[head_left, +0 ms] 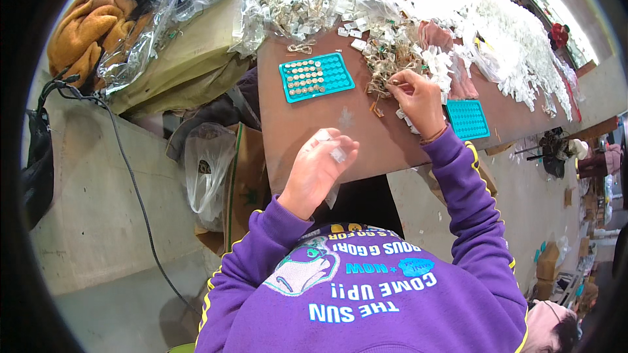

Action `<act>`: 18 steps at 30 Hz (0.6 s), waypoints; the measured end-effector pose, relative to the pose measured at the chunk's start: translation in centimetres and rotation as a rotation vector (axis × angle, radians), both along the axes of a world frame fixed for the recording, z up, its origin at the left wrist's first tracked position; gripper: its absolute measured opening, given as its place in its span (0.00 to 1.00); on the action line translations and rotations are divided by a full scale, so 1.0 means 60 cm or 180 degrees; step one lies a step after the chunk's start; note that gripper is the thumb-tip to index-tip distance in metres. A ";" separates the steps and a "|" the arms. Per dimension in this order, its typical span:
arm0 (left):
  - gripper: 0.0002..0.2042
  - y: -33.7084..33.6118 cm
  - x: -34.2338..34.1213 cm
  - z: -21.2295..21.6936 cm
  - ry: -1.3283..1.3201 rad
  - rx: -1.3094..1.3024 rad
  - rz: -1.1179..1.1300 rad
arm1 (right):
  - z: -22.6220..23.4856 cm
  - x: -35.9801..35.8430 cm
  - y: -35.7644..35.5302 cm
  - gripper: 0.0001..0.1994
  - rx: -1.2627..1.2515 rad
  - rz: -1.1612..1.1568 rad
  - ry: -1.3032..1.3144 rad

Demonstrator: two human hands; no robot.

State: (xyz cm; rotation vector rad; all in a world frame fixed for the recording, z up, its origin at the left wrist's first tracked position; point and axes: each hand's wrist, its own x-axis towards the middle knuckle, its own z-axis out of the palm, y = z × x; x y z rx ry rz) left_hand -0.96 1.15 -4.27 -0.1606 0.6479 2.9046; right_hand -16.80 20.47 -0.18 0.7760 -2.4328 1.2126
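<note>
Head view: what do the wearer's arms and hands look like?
Long purple sleeves with bright yellow trim along the outer side, purple down to the cuffs. Left hand and right hand are both ungloved. A thin reddish-brown band shows on the right wrist.

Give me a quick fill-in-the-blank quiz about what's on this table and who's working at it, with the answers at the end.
1. The person's sweatshirt is mostly ____.
2. At the tangled tan pile is the person's ____ hand.
3. Round pieces sit in the teal tray toward the picture's ____ side.
Answers: purple; right; left.
</note>
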 end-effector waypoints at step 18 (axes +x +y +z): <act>0.04 0.004 -0.004 -0.002 0.0006 -0.0246 -0.0167 | -0.007 0.067 0.026 0.11 0.0698 0.0400 0.1447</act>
